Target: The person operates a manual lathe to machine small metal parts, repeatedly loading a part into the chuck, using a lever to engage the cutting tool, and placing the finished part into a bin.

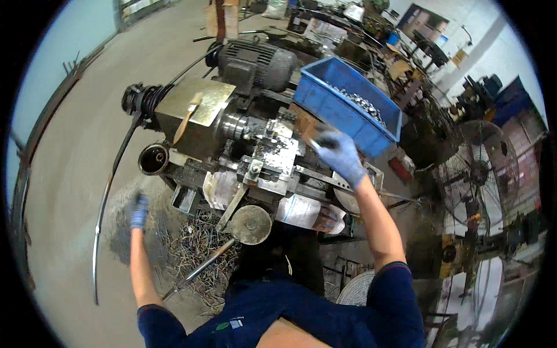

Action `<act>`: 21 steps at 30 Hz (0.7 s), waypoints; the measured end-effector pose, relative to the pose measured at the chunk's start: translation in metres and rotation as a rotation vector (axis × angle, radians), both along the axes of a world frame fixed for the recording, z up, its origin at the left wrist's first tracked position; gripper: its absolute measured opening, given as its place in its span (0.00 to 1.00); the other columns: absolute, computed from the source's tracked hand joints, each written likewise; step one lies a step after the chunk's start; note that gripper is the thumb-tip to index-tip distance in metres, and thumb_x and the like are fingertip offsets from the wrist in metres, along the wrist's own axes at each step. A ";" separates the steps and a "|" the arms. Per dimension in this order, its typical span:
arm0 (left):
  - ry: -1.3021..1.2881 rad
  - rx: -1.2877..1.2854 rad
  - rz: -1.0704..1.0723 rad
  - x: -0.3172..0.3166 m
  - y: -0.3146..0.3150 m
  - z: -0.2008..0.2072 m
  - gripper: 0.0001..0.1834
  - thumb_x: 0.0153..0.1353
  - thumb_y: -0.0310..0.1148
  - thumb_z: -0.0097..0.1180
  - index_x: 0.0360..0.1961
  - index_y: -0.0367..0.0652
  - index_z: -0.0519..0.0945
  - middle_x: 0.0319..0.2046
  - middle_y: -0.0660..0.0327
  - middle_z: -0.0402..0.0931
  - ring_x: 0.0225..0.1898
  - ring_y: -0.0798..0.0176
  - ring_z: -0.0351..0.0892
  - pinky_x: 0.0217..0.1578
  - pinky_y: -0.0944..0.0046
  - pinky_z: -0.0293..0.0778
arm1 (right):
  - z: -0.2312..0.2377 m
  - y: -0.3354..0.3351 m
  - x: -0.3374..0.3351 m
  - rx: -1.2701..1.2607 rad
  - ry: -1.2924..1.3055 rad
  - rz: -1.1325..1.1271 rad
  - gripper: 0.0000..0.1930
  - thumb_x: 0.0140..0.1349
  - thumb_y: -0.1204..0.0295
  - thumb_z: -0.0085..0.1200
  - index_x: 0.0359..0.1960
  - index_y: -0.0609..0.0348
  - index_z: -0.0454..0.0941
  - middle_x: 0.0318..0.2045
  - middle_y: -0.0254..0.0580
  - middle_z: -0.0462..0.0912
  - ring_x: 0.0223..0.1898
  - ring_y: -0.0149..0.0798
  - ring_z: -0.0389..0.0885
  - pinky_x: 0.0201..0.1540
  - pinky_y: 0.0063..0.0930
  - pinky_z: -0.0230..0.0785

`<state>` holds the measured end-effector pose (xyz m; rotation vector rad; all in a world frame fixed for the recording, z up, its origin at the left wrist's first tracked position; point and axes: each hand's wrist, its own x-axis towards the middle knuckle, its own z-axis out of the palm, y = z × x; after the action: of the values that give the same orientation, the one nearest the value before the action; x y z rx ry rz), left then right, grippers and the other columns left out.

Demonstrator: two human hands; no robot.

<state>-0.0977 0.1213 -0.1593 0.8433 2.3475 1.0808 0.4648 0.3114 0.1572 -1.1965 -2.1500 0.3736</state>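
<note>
A lathe-like machine (275, 159) with a bright spindle end (234, 126) and a chip-strewn tool slide stands in front of me. My right hand (341, 156), in a pale blue glove, hovers right of the slide, by the near side of a blue plastic bin (342, 110). Its fingers are bent together, with a small pale streak at their tips too blurred to name. Small shiny metal pieces (365, 107) lie in the bin. My left hand (139, 211), also gloved, hangs low at the left, away from the machine. Motion smears its fingers.
A brush (188, 119) lies on the machine's metal cover, behind a round pot (154, 158). A long lever with a round plate (249, 225) juts toward me. Metal scraps (197, 261) litter the floor. A motor (255, 64) stands behind; a caged fan (478, 174) is at right.
</note>
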 end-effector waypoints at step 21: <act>0.336 -0.510 -0.818 0.115 -0.014 0.114 0.22 0.53 0.45 0.54 0.47 0.45 0.78 0.45 0.51 0.77 0.46 0.50 0.77 0.49 0.58 0.71 | -0.131 -0.022 0.375 -0.403 -0.847 -0.732 0.37 0.48 0.49 0.57 0.58 0.54 0.66 0.61 0.47 0.63 0.63 0.48 0.60 0.62 0.40 0.54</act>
<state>0.0173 0.1071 -0.0458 1.6305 2.0082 0.0057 0.8398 0.2895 0.0264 -2.6063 -2.0851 -0.0638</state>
